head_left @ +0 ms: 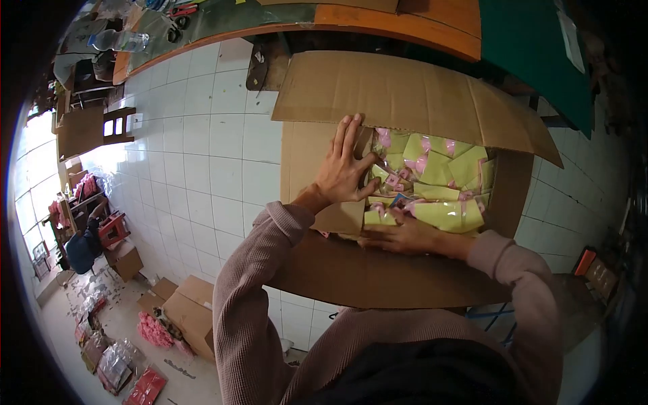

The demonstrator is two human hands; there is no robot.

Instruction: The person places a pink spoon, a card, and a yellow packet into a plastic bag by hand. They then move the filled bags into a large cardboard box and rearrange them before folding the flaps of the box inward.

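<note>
A large cardboard box stands in front of me with its flaps folded out. Inside lie several clear plastic packets with yellow-green cards and pink items. My left hand rests at the box's left side, fingers spread, two of them pointing away over the left flap and the others reaching over the inner edge. Along the near inner side, my right hand lies with fingers stretched out, touching the nearest packets. Part of that hand's underside is hidden.
Beyond the box runs a workbench with scissors and a plastic bottle. A green-covered table is at upper right. On the tiled floor to the left are a cardboard carton, pink bundles, plastic-wrapped packs and a stool.
</note>
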